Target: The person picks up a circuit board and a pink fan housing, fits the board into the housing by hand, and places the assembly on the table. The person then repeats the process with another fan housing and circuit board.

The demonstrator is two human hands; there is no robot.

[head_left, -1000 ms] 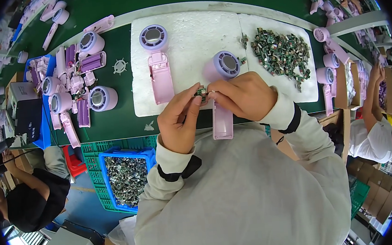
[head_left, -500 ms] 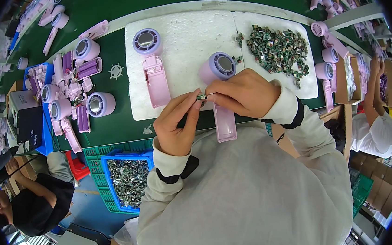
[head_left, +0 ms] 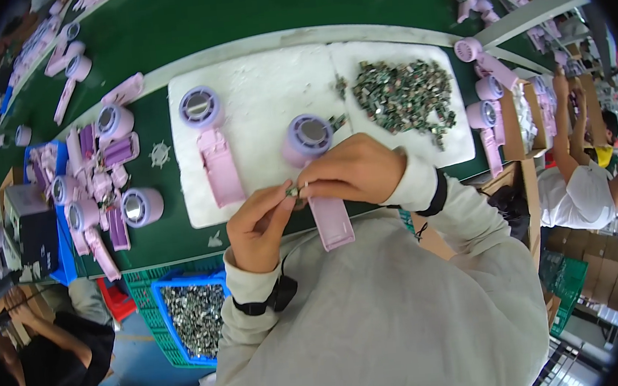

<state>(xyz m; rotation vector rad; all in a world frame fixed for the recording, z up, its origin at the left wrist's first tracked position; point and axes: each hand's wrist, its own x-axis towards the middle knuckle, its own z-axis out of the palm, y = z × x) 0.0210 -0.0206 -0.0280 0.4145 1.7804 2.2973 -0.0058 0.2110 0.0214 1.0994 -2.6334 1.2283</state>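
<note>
A small green circuit board is pinched between the thumb and finger of my left hand. My right hand is closed beside the board's right side, its fingertips pressed together; what lies in them is too small to make out. Under my right hand lies a handheld fan, its pink handle shell toward me and its round lilac head beyond the fingers. To the left, a second handheld fan rests on the white foam board with its handle shell open.
A heap of small circuit boards covers the foam's right part. Pink and purple fan parts crowd the left, others the right. A blue crate of metallic pieces stands below the table edge. People sit at both sides.
The whole scene has shifted down and left in the picture as the head view moved. Both hands stay together at the small circuit board, now seen at a slightly different angle.
</note>
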